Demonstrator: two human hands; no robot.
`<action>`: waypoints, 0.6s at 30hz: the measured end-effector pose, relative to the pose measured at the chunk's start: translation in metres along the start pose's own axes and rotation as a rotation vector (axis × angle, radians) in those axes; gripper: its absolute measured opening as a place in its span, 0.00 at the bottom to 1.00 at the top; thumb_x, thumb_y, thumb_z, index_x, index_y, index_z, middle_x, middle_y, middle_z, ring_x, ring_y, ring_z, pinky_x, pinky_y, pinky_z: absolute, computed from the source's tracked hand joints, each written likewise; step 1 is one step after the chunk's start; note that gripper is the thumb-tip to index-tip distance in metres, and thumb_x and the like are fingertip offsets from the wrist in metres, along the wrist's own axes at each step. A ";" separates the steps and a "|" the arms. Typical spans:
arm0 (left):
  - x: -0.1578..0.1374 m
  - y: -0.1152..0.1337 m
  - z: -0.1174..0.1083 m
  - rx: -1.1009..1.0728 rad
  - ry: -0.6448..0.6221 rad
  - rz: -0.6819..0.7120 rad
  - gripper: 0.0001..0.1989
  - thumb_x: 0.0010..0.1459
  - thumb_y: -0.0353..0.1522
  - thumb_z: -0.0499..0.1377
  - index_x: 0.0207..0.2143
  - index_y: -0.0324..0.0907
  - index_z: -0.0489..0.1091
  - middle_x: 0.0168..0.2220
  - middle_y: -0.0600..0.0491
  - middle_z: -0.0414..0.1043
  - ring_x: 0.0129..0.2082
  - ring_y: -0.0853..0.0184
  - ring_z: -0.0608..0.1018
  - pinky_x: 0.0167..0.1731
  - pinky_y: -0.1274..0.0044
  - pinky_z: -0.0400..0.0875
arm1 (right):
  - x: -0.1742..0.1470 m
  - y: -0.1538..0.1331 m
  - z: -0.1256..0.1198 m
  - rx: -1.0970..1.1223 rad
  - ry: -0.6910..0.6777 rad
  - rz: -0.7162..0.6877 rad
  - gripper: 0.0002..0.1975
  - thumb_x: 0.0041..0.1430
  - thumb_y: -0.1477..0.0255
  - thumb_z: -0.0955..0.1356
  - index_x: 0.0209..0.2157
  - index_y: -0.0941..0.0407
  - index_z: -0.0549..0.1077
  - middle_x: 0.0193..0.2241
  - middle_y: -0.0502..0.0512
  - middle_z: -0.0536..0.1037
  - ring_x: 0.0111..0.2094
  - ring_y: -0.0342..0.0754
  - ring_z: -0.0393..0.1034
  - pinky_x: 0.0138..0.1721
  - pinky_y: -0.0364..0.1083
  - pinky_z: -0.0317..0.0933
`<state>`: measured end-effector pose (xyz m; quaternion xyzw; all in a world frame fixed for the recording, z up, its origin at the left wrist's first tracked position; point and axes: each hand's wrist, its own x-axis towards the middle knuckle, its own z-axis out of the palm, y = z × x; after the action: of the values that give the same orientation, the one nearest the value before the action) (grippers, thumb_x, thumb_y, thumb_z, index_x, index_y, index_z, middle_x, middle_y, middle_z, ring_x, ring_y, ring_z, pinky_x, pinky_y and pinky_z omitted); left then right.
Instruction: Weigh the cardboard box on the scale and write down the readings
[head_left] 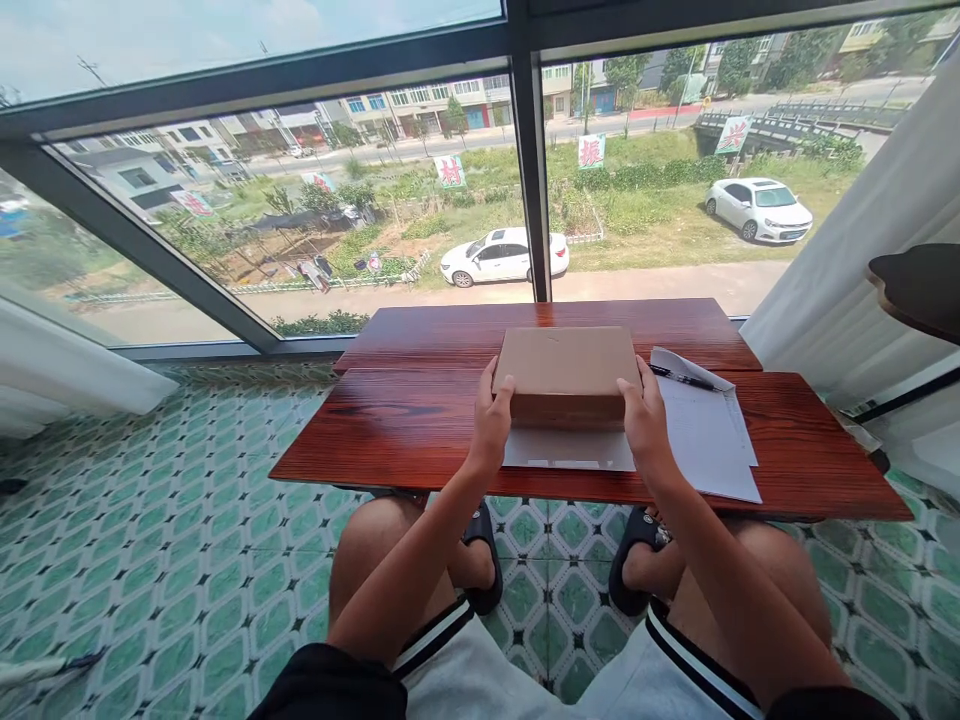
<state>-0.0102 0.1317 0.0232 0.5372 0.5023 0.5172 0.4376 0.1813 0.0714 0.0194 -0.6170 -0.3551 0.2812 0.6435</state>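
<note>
A brown cardboard box point(568, 362) is held between my two hands above the front part of the dark red wooden table point(390, 420). My left hand point(493, 415) grips its left side, thumb on the near left corner. On the opposite side my right hand point(643, 410) holds the near right corner in the same way. Both sets of fingers are partly hidden behind the box. Beneath and in front of it shows a flat greyish-white item point(570, 450), whose kind I cannot make out.
White paper sheets point(705, 430) lie right of the box, with a dark pen point(684, 377) across their upper part. Large windows stand behind the table, with a white curtain point(840, 250) at right. A dark round-edged surface point(919, 290) juts in from the right.
</note>
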 end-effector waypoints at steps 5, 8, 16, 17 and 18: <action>0.001 0.000 0.004 -0.015 -0.004 0.050 0.25 0.61 0.39 0.54 0.60 0.43 0.63 0.65 0.48 0.62 0.65 0.60 0.63 0.66 0.69 0.56 | 0.002 0.002 -0.002 -0.005 0.014 0.011 0.37 0.56 0.60 0.65 0.66 0.59 0.61 0.66 0.59 0.60 0.66 0.53 0.55 0.68 0.53 0.47; 0.002 -0.001 0.004 -0.023 -0.011 0.047 0.26 0.61 0.38 0.54 0.61 0.43 0.62 0.65 0.48 0.62 0.65 0.61 0.63 0.66 0.70 0.56 | 0.004 0.002 -0.004 0.010 -0.010 -0.011 0.37 0.56 0.61 0.65 0.66 0.58 0.61 0.66 0.58 0.60 0.66 0.53 0.55 0.68 0.54 0.48; 0.008 0.005 -0.006 -0.032 0.007 0.065 0.27 0.62 0.38 0.54 0.63 0.45 0.61 0.64 0.49 0.64 0.65 0.60 0.65 0.65 0.69 0.57 | 0.003 -0.003 0.000 -0.024 -0.061 -0.131 0.33 0.59 0.60 0.67 0.64 0.55 0.64 0.64 0.58 0.63 0.64 0.53 0.59 0.67 0.55 0.50; 0.009 0.007 -0.008 -0.041 0.012 0.069 0.26 0.62 0.38 0.54 0.62 0.45 0.61 0.64 0.49 0.64 0.64 0.61 0.65 0.65 0.69 0.57 | 0.003 -0.004 0.002 -0.032 -0.066 -0.137 0.33 0.59 0.60 0.67 0.64 0.55 0.64 0.64 0.58 0.63 0.63 0.53 0.59 0.67 0.55 0.50; 0.010 0.009 -0.010 -0.049 0.017 0.074 0.26 0.62 0.37 0.54 0.62 0.46 0.62 0.64 0.50 0.64 0.64 0.61 0.66 0.65 0.69 0.57 | 0.003 -0.005 0.004 -0.040 -0.071 -0.141 0.33 0.58 0.60 0.68 0.64 0.55 0.64 0.64 0.58 0.64 0.63 0.53 0.59 0.66 0.55 0.51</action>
<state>-0.0197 0.1403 0.0339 0.5402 0.4729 0.5497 0.4270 0.1795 0.0753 0.0241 -0.5929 -0.4260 0.2499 0.6361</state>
